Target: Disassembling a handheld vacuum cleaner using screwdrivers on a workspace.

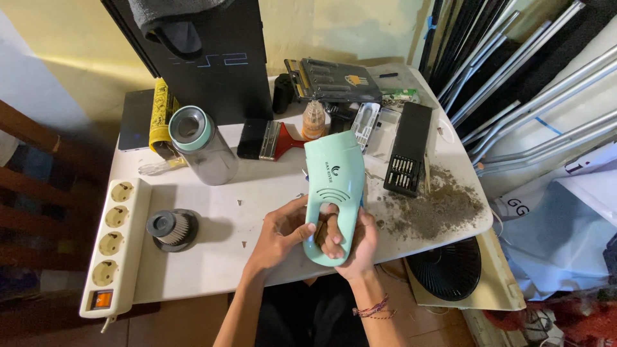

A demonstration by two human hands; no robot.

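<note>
Both my hands hold a mint-green plastic housing, shaped like a handheld vacuum body with a handle opening, over the front edge of a white table. My left hand grips its left side, thumb pressed toward the handle hole. Around the lower end wraps my right hand, fingers poking through the opening. A woven bracelet sits on that wrist.
A clear dust cup with a mint rim and a small pleated filter lie left. A white power strip runs along the left edge. A black bit set, a dirt pile, a glue bottle and a black console stand behind.
</note>
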